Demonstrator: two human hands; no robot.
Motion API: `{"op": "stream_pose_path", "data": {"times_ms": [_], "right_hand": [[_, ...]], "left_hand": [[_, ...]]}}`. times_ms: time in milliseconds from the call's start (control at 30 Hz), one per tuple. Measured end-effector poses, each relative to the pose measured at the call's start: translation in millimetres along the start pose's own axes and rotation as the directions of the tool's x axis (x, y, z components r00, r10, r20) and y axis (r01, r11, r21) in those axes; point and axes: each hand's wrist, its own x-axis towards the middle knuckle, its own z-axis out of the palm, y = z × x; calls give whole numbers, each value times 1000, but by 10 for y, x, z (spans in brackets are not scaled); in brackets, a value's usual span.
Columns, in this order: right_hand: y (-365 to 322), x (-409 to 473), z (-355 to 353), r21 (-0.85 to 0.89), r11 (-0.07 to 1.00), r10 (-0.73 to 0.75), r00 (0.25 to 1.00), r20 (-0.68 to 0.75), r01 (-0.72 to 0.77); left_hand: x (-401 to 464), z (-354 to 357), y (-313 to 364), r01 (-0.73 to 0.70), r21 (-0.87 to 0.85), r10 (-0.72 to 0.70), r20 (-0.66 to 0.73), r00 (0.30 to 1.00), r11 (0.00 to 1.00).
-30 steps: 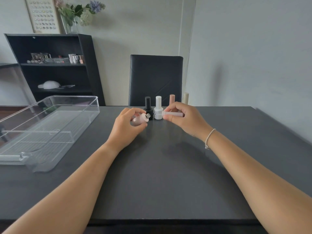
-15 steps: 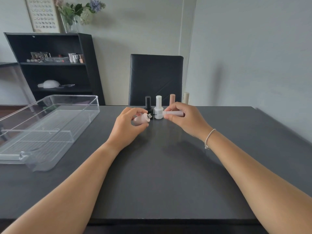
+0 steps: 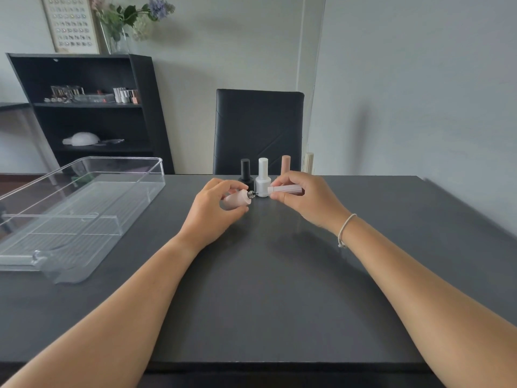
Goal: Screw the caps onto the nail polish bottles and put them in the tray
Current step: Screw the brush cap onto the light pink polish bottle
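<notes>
My left hand [image 3: 214, 210] grips a pale pink nail polish bottle [image 3: 237, 199] tilted on its side, its bare threaded neck pointing right. My right hand [image 3: 303, 201] pinches a pale ribbed cap [image 3: 285, 189] held level, its open end facing the bottle's neck with a small gap between them. Behind my hands stand three capped bottles in a row: black [image 3: 245, 170], white [image 3: 263, 177] and a pink-beige one [image 3: 286, 164], partly hidden by my right hand. A clear plastic tray [image 3: 134, 189] sits at the table's left with nothing in it.
The dark table [image 3: 265, 289] stretches towards me. A black chair [image 3: 258, 130] stands behind the far edge. A black shelf unit [image 3: 84, 113] with small items stands at the back left, a vase of flowers [image 3: 123, 21] on top.
The bottle in my left hand and the cap in my right hand have come slightly closer together. The standing bottles and the tray have not moved.
</notes>
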Motion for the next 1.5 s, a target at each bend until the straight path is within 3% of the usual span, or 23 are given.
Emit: {"op": "stream_pose_path", "data": {"times_ms": [633,1333,1500], "right_hand": [[-75,-12,62,-62,986,-150,986,77,155],[0,23,69,-128,987,-85,993,76,94],[-18,0,79,-102,993,-35,987,156,52]], "left_hand": [[-24,37,51,-45,4,45,52,998,999],[-25,36,62,-49,8,48,51,998,999],[-35,37,75,-50,26,48,67,997,998]]}}
